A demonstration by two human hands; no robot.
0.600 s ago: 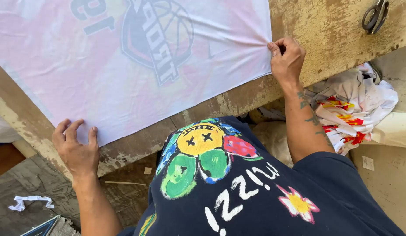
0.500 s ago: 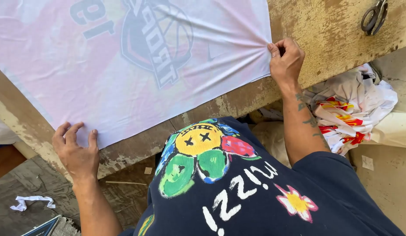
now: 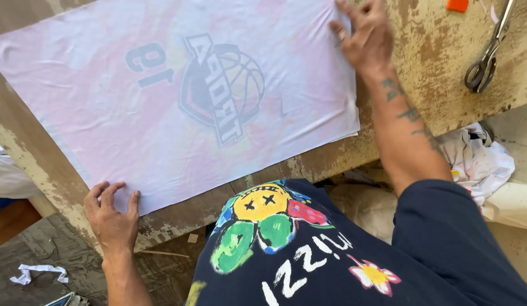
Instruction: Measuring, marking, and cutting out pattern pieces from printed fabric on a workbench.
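Here, one worn wooden table [image 3: 422, 73] carries one pale pink printed cloth [image 3: 105, 124], its near edge close to the table's lip, bare wood beyond its right edge. Two hands press flat: left hand [image 3: 111, 218] on the near corner, right hand [image 3: 362, 37] far right. One pair of scissors [image 3: 487, 54] lies apart.

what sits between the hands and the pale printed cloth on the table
Nothing visible. The left hand lies flat on the near corner of the cloth, and the right hand lies on its far right edge. The scissors lie apart on the bare table.
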